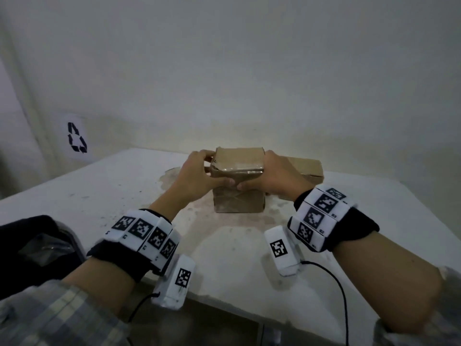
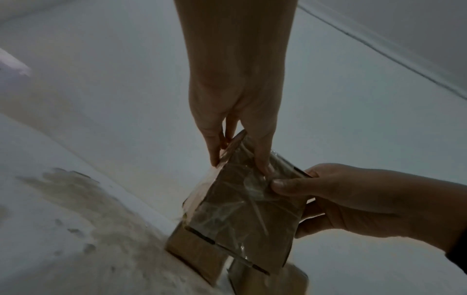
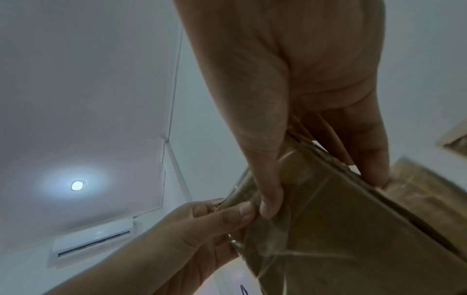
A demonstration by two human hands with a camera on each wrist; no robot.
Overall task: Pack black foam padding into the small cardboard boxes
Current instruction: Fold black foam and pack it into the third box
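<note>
Two hands, left hand (image 1: pixel 197 171) and right hand (image 1: pixel 269 174), clasp the small tape-wrapped brown cardboard box (image 1: pixel 238 181) between them, thumbs nearly meeting on its front, atop the stained white table (image 1: pixel 99 196).

Plain indoor room, likely a bare workroom or packing corner. White painted walls (image 1: pixel 249 71). Stained white bench (image 1: pixel 99 196) set against wall. Recycling-symbol sign (image 1: pixel 76 137) stuck low on the left wall. Recessed ceiling light (image 3: pixel 77 185) and wall-mounted air-conditioning unit (image 3: pixel 93 238) overhead. Taped cardboard boxes (image 1: pixel 238 186) on the bench.
</note>
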